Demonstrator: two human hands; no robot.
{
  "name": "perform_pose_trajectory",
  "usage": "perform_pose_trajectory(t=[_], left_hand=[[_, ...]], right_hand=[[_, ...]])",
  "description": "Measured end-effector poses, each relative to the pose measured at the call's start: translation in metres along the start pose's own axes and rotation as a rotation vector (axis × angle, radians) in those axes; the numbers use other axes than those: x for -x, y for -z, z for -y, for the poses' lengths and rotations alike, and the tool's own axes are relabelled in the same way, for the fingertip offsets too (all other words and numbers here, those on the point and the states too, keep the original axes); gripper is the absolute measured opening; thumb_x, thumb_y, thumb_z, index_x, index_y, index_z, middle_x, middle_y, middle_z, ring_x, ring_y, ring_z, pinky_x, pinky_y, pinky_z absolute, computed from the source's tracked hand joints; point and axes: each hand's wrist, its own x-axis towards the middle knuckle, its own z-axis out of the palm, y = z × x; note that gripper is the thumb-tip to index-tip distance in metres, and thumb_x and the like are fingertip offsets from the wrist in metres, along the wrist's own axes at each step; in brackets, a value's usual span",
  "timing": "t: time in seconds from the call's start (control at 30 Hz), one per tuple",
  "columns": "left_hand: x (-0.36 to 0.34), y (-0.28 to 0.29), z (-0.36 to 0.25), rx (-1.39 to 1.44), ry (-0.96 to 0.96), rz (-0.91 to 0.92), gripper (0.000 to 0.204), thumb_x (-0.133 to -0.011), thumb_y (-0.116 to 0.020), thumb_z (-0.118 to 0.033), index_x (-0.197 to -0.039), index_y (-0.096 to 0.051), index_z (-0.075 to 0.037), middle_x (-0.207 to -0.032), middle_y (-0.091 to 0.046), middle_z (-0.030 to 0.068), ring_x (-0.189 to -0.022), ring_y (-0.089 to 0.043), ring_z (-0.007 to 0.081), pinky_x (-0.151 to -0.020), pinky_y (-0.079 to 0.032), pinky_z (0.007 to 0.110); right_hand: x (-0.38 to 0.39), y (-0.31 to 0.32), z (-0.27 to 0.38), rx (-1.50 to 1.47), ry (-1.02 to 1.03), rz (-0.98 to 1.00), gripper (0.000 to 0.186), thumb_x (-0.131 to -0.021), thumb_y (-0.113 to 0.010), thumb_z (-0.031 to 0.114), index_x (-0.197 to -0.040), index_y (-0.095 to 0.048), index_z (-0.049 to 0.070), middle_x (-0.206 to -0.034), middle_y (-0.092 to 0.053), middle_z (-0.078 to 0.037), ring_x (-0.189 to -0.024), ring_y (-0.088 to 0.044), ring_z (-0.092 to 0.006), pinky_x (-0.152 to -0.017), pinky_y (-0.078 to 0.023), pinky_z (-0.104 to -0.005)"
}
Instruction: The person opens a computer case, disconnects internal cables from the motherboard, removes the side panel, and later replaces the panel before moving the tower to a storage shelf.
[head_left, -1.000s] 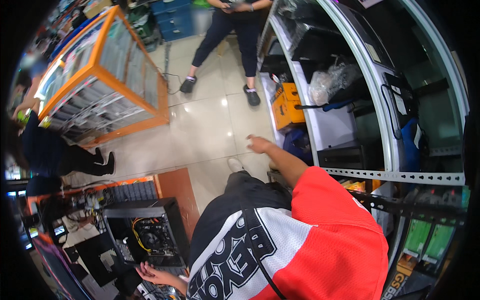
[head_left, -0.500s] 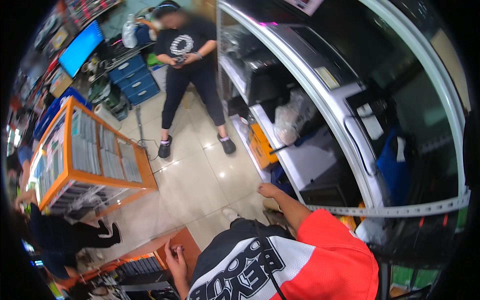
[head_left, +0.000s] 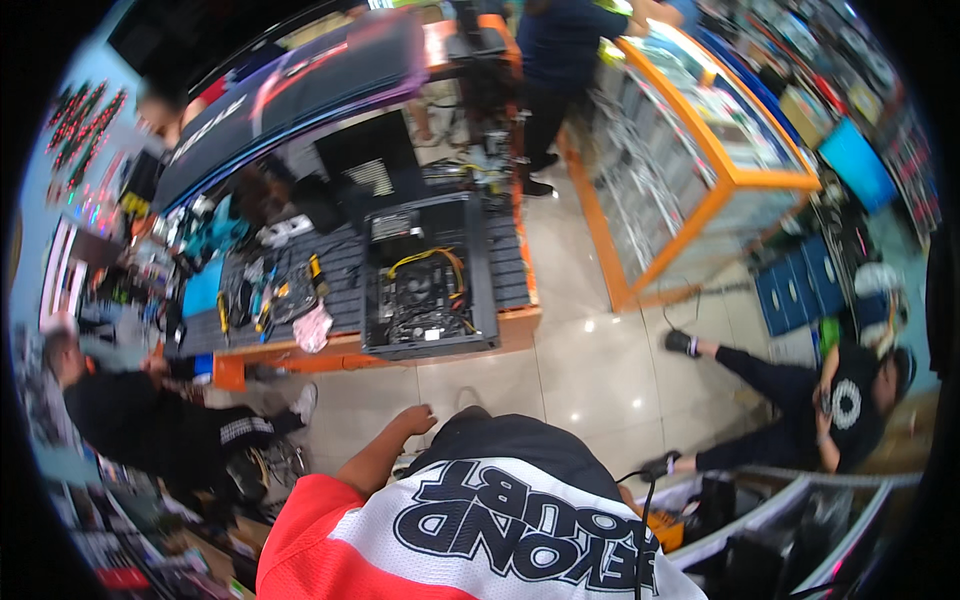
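Observation:
My left hand (head_left: 417, 418) hangs at the left of my body, fingers loosely bent and apart, with nothing visible in it. My right hand is out of sight behind my torso. Ahead, beyond my left hand, an open black computer case (head_left: 418, 297) with yellow cables sits near the edge of an orange-edged workbench (head_left: 515, 330). A loose black panel (head_left: 345, 150) is behind it. Hand tools (head_left: 318, 275), a pink cloth (head_left: 311, 328) and a teal power tool (head_left: 225, 225) lie left of the case.
An orange-framed glass cabinet (head_left: 680, 230) stands right of the bench, near a standing person (head_left: 550, 60). Another person (head_left: 130, 420) is at the left, one (head_left: 840, 410) at the right, beside metal shelving (head_left: 780, 500). Blue drawers (head_left: 800, 280) are at the right.
The view has swung round toward the workbench; the shelving moved from the right to lower right. My left hand now hangs lower-centre; my right hand has left sight.

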Motion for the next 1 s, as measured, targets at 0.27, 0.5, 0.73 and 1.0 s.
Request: perform_pose_trajectory(t=[0.27, 0.5, 0.73, 1.0], left_hand=[[0.122, -0.099, 0.096, 0.272, 0.215, 0.361, 0.034, -0.096, -0.066, -0.039, -0.106, -0.084, -0.012, -0.102, -0.080, 0.0230, -0.092, -0.078, 0.0396, -0.087, -0.061, 0.050], [0.061, -0.160, 0.118, 0.551, 0.239, 0.093, 0.038, -0.101, -0.062, -0.037, -0.115, -0.082, -0.009, -0.105, -0.081, 0.0224, -0.095, -0.077, 0.0390, -0.091, -0.061, 0.050], [0.022, -0.144, 0.036, 1.295, 0.503, -0.633, 0.049, -0.100, -0.067, -0.045, -0.121, -0.075, -0.001, -0.095, -0.079, 0.0246, -0.091, -0.077, 0.0406, -0.086, -0.061, 0.048], [0.102, -0.262, -0.172, 0.898, 0.766, -0.375, 0.046, -0.099, -0.067, -0.044, -0.111, -0.080, -0.002, -0.098, -0.080, 0.0225, -0.094, -0.078, 0.0392, -0.086, -0.060, 0.051]], right_hand=[[-0.205, 0.221, 0.221, 0.205, 0.181, -0.371, 0.034, -0.106, -0.062, 0.029, -0.128, -0.074, 0.006, -0.097, -0.079, -0.017, -0.075, -0.076, -0.0270, -0.068, -0.059, -0.0416], [-0.231, 0.133, 0.358, -0.014, 0.409, -0.047, 0.031, -0.110, -0.065, 0.034, -0.125, -0.072, 0.007, -0.095, -0.076, -0.008, -0.074, -0.075, -0.0167, -0.060, -0.055, -0.0298], [-0.237, 0.065, 0.442, 0.674, 0.325, 0.657, 0.036, -0.104, -0.071, 0.028, -0.130, -0.075, 0.003, -0.107, -0.080, -0.014, -0.085, -0.076, -0.0188, -0.074, -0.061, -0.0372], [-0.388, 0.153, 0.463, 0.787, 0.301, 0.498, 0.039, -0.107, -0.065, 0.035, -0.130, -0.072, 0.005, -0.102, -0.079, -0.013, -0.078, -0.076, -0.0211, -0.066, -0.058, -0.0344]])
